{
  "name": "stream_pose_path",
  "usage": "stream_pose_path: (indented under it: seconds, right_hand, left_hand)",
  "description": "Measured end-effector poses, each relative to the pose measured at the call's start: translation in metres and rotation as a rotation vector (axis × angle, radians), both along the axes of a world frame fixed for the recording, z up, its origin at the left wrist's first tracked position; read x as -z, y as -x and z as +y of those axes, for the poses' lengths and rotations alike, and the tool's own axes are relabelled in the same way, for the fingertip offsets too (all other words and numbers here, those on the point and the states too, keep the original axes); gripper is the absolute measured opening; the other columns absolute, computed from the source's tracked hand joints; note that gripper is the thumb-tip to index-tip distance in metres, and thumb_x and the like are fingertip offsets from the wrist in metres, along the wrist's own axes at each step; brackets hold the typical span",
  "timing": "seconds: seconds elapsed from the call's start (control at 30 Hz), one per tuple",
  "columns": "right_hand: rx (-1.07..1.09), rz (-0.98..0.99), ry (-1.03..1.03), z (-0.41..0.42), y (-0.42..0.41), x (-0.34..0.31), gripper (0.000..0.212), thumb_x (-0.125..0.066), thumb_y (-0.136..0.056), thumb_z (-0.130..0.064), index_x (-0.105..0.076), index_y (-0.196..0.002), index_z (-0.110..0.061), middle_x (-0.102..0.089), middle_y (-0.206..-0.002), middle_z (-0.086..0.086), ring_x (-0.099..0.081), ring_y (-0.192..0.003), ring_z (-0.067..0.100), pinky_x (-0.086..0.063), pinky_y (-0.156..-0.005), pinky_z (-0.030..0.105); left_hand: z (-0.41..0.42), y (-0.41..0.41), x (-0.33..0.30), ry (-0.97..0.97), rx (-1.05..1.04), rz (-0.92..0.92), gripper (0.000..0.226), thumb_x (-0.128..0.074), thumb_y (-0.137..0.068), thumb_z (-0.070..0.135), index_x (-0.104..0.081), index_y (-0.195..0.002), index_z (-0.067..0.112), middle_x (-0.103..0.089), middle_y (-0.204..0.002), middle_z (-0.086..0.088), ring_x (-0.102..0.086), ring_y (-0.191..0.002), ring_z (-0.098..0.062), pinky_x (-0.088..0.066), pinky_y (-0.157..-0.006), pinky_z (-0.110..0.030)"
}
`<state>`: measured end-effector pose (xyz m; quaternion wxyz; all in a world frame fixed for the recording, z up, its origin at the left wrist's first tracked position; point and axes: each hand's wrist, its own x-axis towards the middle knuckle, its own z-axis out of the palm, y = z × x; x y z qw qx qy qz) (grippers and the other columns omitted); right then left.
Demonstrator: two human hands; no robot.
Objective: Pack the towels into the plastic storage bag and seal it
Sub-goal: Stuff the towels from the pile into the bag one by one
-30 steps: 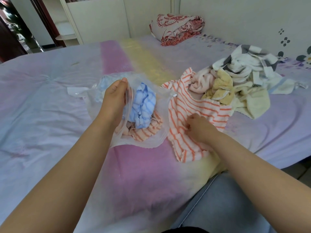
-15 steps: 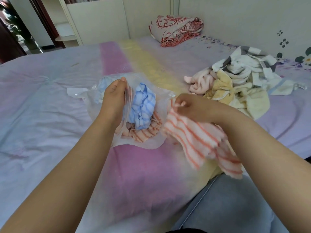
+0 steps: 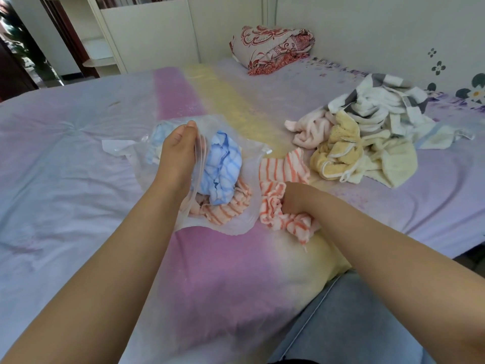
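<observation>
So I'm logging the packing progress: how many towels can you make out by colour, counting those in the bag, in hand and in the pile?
Orange-striped: 2, one in the plastic bag, one gripped by the right hand
Blue: 1, in the bag held by the left hand
Pink: 1
Yellow: 1
Cream: 1
White-and-grey: at least 1; tangled
Total: at least 7

Illumination is soft, diffuse daylight, bright and even across the bed sheet point(image 3: 65, 166), with no hard shadows. Faint, soft-edged shading lies under the forearms and beneath the towel pile point(image 3: 367, 143). Weak glare shows on the plastic storage bag point(image 3: 244, 219). Wide-angle distortion bends the wardrobe point(image 3: 147, 27) lines at the upper edge. Fine detail is slightly soft throughout, and the dark doorway at upper left is underexposed.
</observation>
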<state>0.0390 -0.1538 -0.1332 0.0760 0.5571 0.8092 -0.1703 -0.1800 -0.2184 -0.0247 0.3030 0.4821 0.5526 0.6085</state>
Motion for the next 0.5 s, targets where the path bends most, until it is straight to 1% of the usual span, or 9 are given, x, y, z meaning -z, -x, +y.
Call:
stream_pose_path:
  seconds: [0.1, 0.17, 0.23, 0.27, 0.33, 0.37, 0.4, 0.47, 0.5]
  right_hand:
    - [-0.032, -0.072, 0.114, -0.021, -0.003, -0.028, 0.022, -0.054, -0.086, -0.025, -0.062, -0.097, -0.008, -0.065, -0.095, 0.011, -0.062, -0.089, 0.028, -0.051, -0.082, 0.036]
    - [-0.036, -0.011, 0.233, -0.040, -0.008, -0.067, 0.023, -0.059, -0.082, -0.033, -0.062, -0.091, -0.012, -0.068, -0.086, 0.006, -0.065, -0.078, 0.024, -0.056, -0.081, 0.037]
    - [-0.146, 0.028, 0.276, -0.059, -0.015, -0.113, 0.030, -0.063, -0.074, -0.041, -0.066, -0.092, -0.017, -0.071, -0.091, 0.002, -0.068, -0.084, 0.022, -0.057, -0.087, 0.040]
    - [-0.163, 0.112, 0.298, -0.069, -0.017, -0.133, 0.030, -0.064, -0.075, -0.039, -0.066, -0.096, -0.018, -0.072, -0.097, 0.002, -0.068, -0.090, 0.020, -0.056, -0.088, 0.036]
    - [-0.124, 0.505, 0.310, -0.083, -0.010, -0.154, 0.015, -0.061, -0.086, -0.023, -0.064, -0.098, -0.015, -0.069, -0.101, 0.003, -0.064, -0.091, 0.016, -0.052, -0.081, 0.023]
    - [-0.068, 0.671, 0.240, -0.085, 0.000, -0.153, 0.010, -0.056, -0.091, -0.018, -0.060, -0.100, -0.015, -0.065, -0.099, 0.003, -0.061, -0.091, 0.016, -0.050, -0.073, 0.020]
    - [0.011, 0.749, 0.136, -0.085, 0.013, -0.145, 0.015, -0.053, -0.093, -0.020, -0.054, -0.105, -0.013, -0.061, -0.097, 0.003, -0.059, -0.091, 0.018, -0.045, -0.067, 0.025]
    - [0.139, 0.658, -0.134, -0.086, 0.045, -0.113, 0.039, -0.051, -0.093, -0.030, -0.037, -0.120, -0.006, -0.058, -0.096, 0.009, -0.060, -0.091, 0.027, -0.031, -0.061, 0.029]
    - [0.132, 0.561, -0.255, -0.088, 0.061, -0.088, 0.043, -0.049, -0.093, -0.030, -0.033, -0.122, -0.003, -0.061, -0.097, 0.013, -0.063, -0.089, 0.032, -0.031, -0.061, 0.030]
  left_hand:
    - [-0.001, 0.002, 0.000, -0.001, 0.000, 0.036, 0.040, -0.042, -0.102, 0.032, -0.038, -0.063, 0.023, -0.041, -0.060, 0.005, -0.036, -0.052, -0.008, -0.034, -0.054, -0.021]
    - [-0.001, 0.003, 0.000, -0.004, -0.002, 0.065, 0.037, -0.043, -0.101, 0.033, -0.043, -0.066, 0.022, -0.045, -0.064, 0.003, -0.040, -0.057, -0.008, -0.036, -0.060, -0.022]
    - [-0.002, 0.003, -0.001, -0.008, 0.015, 0.093, 0.032, -0.044, -0.101, 0.035, -0.048, -0.073, 0.019, -0.048, -0.071, 0.001, -0.044, -0.065, -0.010, -0.039, -0.067, -0.025]
    - [-0.004, 0.002, -0.002, -0.007, 0.029, 0.099, 0.030, -0.044, -0.100, 0.035, -0.050, -0.077, 0.018, -0.048, -0.075, -0.002, -0.045, -0.069, -0.012, -0.040, -0.070, -0.026]
    - [-0.006, 0.001, -0.003, -0.010, 0.050, 0.103, 0.029, -0.045, -0.099, 0.036, -0.050, -0.080, 0.015, -0.045, -0.079, -0.008, -0.043, -0.074, -0.017, -0.038, -0.071, -0.028]
    - [-0.007, 0.001, -0.004, -0.017, 0.054, 0.102, 0.029, -0.044, -0.100, 0.035, -0.049, -0.080, 0.013, -0.043, -0.080, -0.009, -0.041, -0.074, -0.017, -0.037, -0.070, -0.029]
    - [-0.009, 0.000, -0.004, -0.024, 0.059, 0.092, 0.030, -0.044, -0.100, 0.033, -0.049, -0.081, 0.011, -0.043, -0.079, -0.009, -0.040, -0.073, -0.018, -0.036, -0.068, -0.030]
    - [-0.011, -0.001, -0.005, -0.039, 0.085, 0.069, 0.028, -0.043, -0.101, 0.029, -0.050, -0.083, 0.010, -0.041, -0.077, -0.010, -0.037, -0.070, -0.020, -0.035, -0.063, -0.028]
    - [-0.011, -0.001, -0.006, -0.037, 0.090, 0.083, 0.027, -0.043, -0.101, 0.028, -0.051, -0.084, 0.010, -0.039, -0.076, -0.010, -0.035, -0.068, -0.019, -0.034, -0.061, -0.027]
